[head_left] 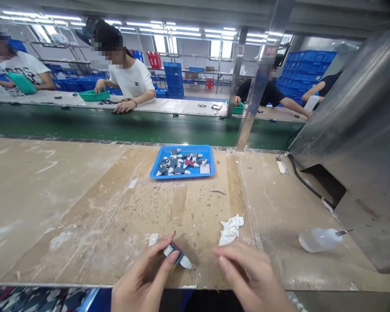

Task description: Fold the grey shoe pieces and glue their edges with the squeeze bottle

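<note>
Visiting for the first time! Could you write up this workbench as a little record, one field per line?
Left hand: left hand pinches a small dark, white and red piece
Right hand: right hand beside a crumpled white cloth; any grip unclear
Centre: shallow blue plastic tray of mostly dark-and-white pieces
Far right: translucent plastic bottle with a thin tip
Beyond: people working across a long green surface

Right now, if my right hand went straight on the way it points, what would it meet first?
Your right hand would likely meet the dark-and-white piece in your left hand, though depth is unclear and it might pass above.
</note>
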`<state>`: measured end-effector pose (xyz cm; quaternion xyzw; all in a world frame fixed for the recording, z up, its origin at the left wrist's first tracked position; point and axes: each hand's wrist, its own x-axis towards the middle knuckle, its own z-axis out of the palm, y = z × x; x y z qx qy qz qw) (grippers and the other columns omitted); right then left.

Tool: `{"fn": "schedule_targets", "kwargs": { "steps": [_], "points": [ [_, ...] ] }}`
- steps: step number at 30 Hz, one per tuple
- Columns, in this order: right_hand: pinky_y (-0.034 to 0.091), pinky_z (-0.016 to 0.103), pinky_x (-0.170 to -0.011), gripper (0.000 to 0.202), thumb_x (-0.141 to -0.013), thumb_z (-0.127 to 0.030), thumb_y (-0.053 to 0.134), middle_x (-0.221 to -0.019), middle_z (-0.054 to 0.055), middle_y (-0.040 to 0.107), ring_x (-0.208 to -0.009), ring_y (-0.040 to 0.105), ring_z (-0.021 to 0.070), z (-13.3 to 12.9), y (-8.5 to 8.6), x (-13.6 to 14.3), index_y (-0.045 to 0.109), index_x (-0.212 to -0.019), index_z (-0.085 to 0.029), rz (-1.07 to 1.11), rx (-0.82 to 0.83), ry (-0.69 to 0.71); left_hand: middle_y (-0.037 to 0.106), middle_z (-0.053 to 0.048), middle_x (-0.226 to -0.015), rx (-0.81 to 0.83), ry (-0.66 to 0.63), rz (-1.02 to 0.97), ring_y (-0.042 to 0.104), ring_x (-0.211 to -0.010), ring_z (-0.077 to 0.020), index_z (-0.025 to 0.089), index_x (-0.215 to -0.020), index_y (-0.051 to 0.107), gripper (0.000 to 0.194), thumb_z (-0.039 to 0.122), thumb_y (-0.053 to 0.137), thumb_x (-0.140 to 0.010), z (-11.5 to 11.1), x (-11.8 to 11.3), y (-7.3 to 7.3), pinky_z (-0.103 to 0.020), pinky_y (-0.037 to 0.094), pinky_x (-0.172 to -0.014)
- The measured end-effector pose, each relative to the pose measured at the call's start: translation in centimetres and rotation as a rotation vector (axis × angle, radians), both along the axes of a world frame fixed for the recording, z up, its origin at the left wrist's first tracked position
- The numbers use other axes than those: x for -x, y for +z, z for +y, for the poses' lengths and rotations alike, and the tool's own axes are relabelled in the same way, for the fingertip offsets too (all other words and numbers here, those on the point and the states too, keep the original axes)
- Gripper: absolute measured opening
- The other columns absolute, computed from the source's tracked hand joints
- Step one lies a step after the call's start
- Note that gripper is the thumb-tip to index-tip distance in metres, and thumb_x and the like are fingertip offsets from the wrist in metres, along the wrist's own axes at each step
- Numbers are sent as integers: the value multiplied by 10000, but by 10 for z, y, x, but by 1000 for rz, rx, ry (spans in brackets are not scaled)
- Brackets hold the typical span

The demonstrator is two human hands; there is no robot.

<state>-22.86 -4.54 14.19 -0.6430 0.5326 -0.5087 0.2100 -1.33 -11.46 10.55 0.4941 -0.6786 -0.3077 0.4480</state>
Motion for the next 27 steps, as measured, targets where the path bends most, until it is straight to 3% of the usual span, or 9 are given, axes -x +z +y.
{"fn": "schedule_targets", "kwargs": {
  "steps": [4, 7, 11, 13, 17, 22, 25, 27],
  "points": [
    [525, 355, -904, 198, -1012, -212, 518, -1065, 68, 691, -1003, 649, 205, -57, 19, 29, 673, -1134, -198, 394, -197, -99, 782, 3, -1134, 174, -136, -205, 771, -995, -204, 301, -1132, 692, 221, 395, 621, -946, -17, 7, -11, -258, 657, -822],
    [498, 431, -949, 166, -945, -179, 630, -1076, 126, 678, -1071, 628, 278, -104, 10, 46, 684, -1095, -131, 470, -263, -179, 763, -24, -1173, 401, -218, -346, 736, -1084, -221, 288, -1179, 659, 222, 337, 561, -986, -19, 20, -14, -339, 646, -888],
    [501, 356, -840, 24, -914, -141, 663, -955, 99, 682, -923, 646, 229, -135, -7, 57, 679, -930, -132, 512, -298, -216, 753, -45, -1171, 498, -211, -396, 710, -1120, -233, 268, -1190, 643, 222, 315, 557, -991, -18, 27, -8, -355, 633, -879],
    [479, 341, -830, 66, -943, -126, 611, -940, 97, 674, -914, 627, 216, -135, -8, 58, 649, -891, -134, 535, -297, -213, 758, -58, -1129, 489, -224, -377, 720, -1074, -255, 253, -1174, 642, 254, 398, 587, -972, -16, 27, -2, -382, 636, -832],
    [443, 342, -782, 148, -990, -137, 542, -889, 80, 647, -856, 593, 211, -112, 2, 54, 575, -847, -152, 553, -303, -162, 754, -103, -1057, 453, -195, -373, 735, -967, -308, 216, -1125, 659, 555, 667, 684, -802, -10, 29, 6, -436, 628, -755],
    [439, 298, -741, 178, -1036, -170, 476, -847, 15, 604, -802, 560, 162, -61, 15, 38, 531, -868, -188, 520, -254, 73, 751, -90, -1060, 406, -181, -355, 725, -1000, -300, 204, -1121, 661, 520, 549, 802, -758, -5, 33, 3, -434, 611, -806],
    [432, 290, -691, 137, -1047, -188, 460, -852, 25, 603, -775, 523, 154, -38, 12, 32, 538, -935, -180, 544, -73, 254, 760, -79, -1062, 382, -185, -348, 722, -1011, -296, 201, -1111, 671, 532, 553, 815, -739, -5, 32, 3, -436, 609, -816],
    [421, 309, -699, 109, -1043, -169, 470, -848, 30, 609, -765, 511, 151, -32, 7, 30, 547, -966, -166, 609, 69, 295, 762, -75, -1076, 364, -190, -350, 720, -1026, -295, 201, -1116, 677, 535, 559, 810, -742, -5, 32, 4, -441, 610, -830]
  ]
}}
